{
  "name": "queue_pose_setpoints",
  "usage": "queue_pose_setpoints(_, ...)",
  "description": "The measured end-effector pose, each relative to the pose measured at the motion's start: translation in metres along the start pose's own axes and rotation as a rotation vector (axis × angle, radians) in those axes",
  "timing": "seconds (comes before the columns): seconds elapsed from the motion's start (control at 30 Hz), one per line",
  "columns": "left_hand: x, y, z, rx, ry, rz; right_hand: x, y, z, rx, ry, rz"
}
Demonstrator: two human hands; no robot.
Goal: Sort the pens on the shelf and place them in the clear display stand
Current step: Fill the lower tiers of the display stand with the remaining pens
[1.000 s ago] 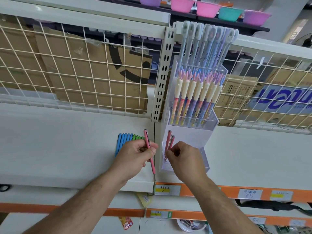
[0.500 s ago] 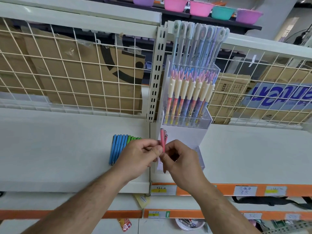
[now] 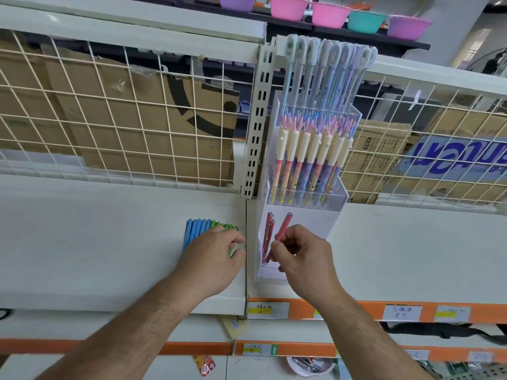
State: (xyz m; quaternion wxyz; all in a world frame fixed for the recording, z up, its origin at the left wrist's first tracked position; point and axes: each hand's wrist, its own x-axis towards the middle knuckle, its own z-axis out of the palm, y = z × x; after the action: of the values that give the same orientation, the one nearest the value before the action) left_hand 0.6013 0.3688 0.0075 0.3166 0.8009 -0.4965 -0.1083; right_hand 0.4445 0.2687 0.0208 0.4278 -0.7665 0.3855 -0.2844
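**Shelf**: a white, flat board that carries everything I work with.

**Clear display stand**: a tiered stand on the shelf, just right of the slotted upright. Its far tiers are full of pastel pens. The nearest, lowest compartment holds two pink pens that lean upright. I judge the thin walls stiff but light, so a knock could shift the stand.

**Hands**: apart, one on each side of the shelf seam.
- **Right hand**: at the mouth of the near compartment. Thumb and fingers pinch the lower barrel of a pink pen, whose cap end points up and tilts right, just beside the two in the compartment.
- **Left hand**: lies on the right end of the row of blue and green pens, left of the stand. Its fingers are curled, and a sliver of a green pen shows between thumb and forefinger. I read this as a pinch.

**Pens**: I judge them light, stiff and smooth-barrelled, so apt to slip or roll. I would pinch each at mid-barrel with the tip down and guide it in beside its colour-mates without pressing.
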Motion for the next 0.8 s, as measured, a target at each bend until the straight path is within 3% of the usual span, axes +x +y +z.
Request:
queue_pose_setpoints(0.5, -0.008, -0.009, 0.002, -0.029, -0.002, -0.022, 0.000, -0.001, 0.003, -0.107, 0.029, -0.008)
queue_pose_setpoints(0.8, -0.010, -0.011, 0.006, -0.037, -0.007, -0.025, 0.002, 0.011, 0.010, -0.367, -0.053, -0.014)
